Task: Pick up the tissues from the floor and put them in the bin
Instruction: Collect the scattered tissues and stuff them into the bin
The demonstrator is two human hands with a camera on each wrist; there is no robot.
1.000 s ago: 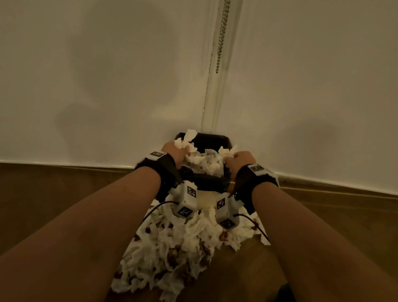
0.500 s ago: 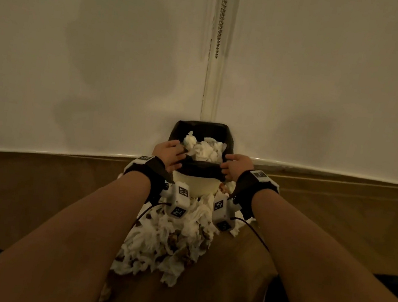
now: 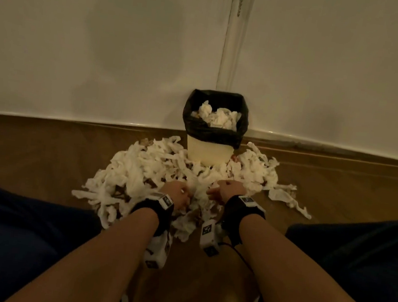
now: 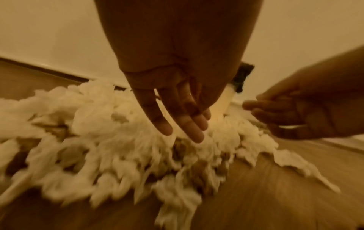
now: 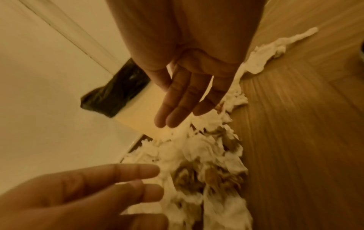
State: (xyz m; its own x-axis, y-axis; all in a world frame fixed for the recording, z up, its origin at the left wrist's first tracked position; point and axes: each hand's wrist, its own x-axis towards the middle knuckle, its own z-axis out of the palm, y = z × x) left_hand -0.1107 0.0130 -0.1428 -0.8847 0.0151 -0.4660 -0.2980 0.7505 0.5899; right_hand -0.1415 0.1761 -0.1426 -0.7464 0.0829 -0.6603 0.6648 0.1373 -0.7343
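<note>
Setting: corner of a room, pale walls point(image 3: 106, 35) meeting at 12 o'clock, wooden floor point(image 3: 27, 147) below, dim warm light. Left hand point(image 3: 177, 195): fingers straight and loosely spread, nothing held, tips down at the near part of the heap; the left-wrist view shows the fingers point(image 4: 189, 124) just above or grazing the paper, which of the two cannot be told through the blur. Right hand point(image 3: 228, 190): fingers likewise extended and empty, at 3 o'clock of the left hand, the two hands near each other but apart. Tissues point(image 3: 154, 170): a large crumpled white heap on the floor, some pieces stained brown, spread from directly under both hands out to 12 o'clock, where it banks against the foot of the bin; loose strips point(image 3: 286, 197) trail away toward 3 o'clock. Bin point(image 3: 209, 149): pale, upright, lined with a black bag point(image 3: 210, 132), set in the corner at 12 o'clock of the hands, already holding a mound of tissues near its rim. Step in hand, by judgement: the reach for a fresh handful; most of the task looks undone. Next move calls for both hands to close inward on one clump, lift, carry to 12 o'clock over the rim, and probably press the contents down.
</note>
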